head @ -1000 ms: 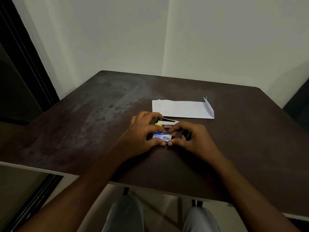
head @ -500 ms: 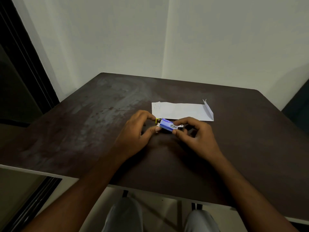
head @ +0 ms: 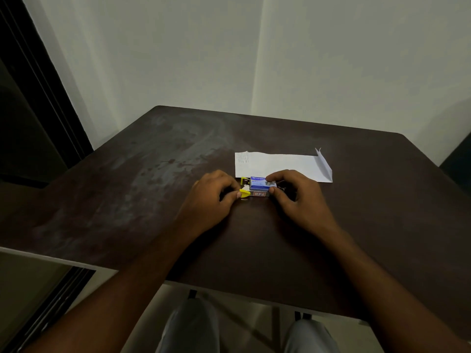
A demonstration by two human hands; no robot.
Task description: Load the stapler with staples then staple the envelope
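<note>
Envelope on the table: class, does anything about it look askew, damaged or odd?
Yes. The envelope lies flat on the table, but the flap at its right end stands up, creased, with a ragged-looking top corner. In front of it, the left hand pinches the stapler, and the right hand holds the staple box.

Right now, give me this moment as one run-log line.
left hand: pinches yellow end of stapler | right hand: holds blue staple box | envelope: lies on table beyond hands
</note>
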